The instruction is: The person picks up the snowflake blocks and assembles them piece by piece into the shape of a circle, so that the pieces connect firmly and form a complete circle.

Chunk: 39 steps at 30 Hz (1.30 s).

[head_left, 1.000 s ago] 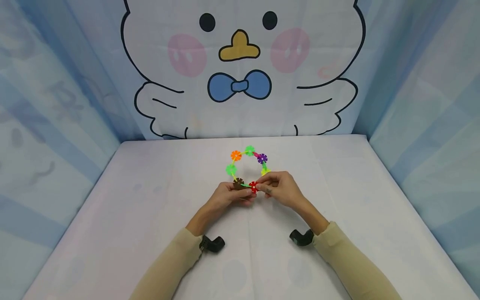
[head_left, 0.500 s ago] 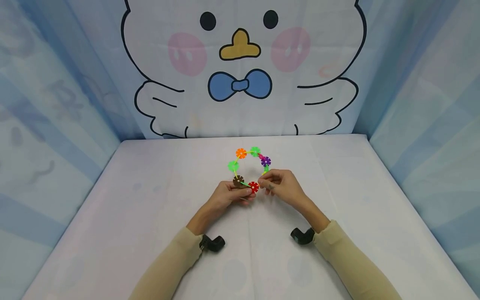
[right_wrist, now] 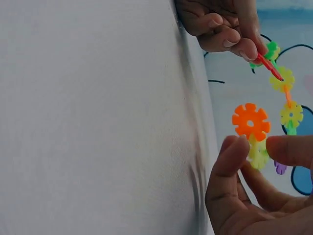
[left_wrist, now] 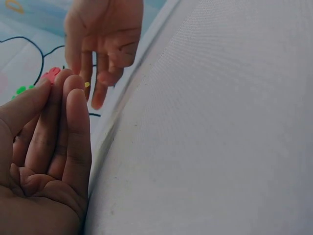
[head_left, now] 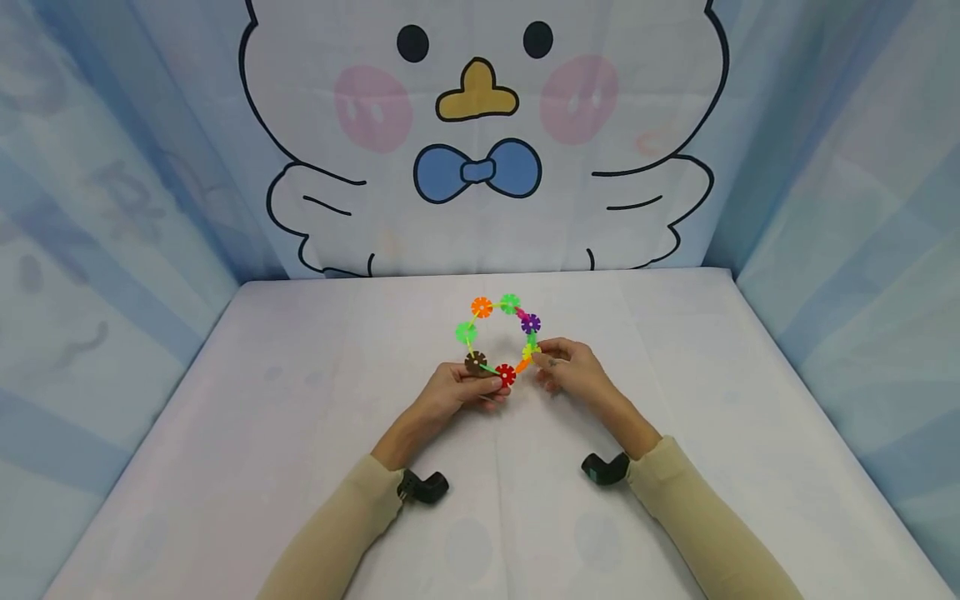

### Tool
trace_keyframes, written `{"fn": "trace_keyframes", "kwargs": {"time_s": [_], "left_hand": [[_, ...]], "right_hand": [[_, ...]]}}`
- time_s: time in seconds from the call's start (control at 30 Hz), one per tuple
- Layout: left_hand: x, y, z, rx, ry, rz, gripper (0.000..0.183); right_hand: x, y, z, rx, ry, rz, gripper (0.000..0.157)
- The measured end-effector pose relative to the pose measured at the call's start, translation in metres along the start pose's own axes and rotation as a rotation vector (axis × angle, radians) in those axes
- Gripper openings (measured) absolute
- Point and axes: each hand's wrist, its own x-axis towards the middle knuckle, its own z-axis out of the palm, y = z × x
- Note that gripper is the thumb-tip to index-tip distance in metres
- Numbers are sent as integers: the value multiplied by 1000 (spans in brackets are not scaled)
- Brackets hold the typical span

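Note:
A ring of coloured interlocking plastic discs (head_left: pixel 467 332) stands upright in front of me. My left hand (head_left: pixel 453 390) pinches the red disc (head_left: pixel 506 375) at its bottom, beside a brown disc (head_left: pixel 476 362). My right hand (head_left: pixel 576 370) is at the ring's right side. Its thumb and forefinger lie either side of a yellow disc (right_wrist: pixel 258 155), with a gap between the fingertips. Joined to that yellow disc is an orange disc (right_wrist: pixel 250 122), which looks apart from the red disc (right_wrist: pixel 271 67) in the right wrist view. Whether the fingertips touch the yellow disc is unclear.
A pale cloth covers the table (head_left: pixel 480 517). Behind it hangs a curtain (head_left: pixel 480 229) with a cartoon bird, and blue patterned curtains (head_left: pixel 97 250) flank both sides. Each sleeve cuff carries a black camera (head_left: pixel 424 488).
My right fingers have loosened and drawn slightly right, uncovering the orange and yellow discs. The ring's top tilted a little right, then stayed. My left hand keeps its pinch on the red disc.

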Motion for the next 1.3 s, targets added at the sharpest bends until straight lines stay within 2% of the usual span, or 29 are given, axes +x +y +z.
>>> {"fn": "trace_keyframes", "kwargs": {"time_s": [0.07,0.13,0.4,1.3], "left_hand": [[0,0,-1,8,0,1,29],[0,1,-1,11,1,5,29],[2,-2,-2,8,8,1,29],[4,-2,-1,11,50,-23,29]], "right_hand": [[2,2,1,49,-74,23,47],[2,3,1,108,-114,35,47],[2,2,-1,237,-125,32,30],[-1,1,-2,248,-157,14,21]]}}
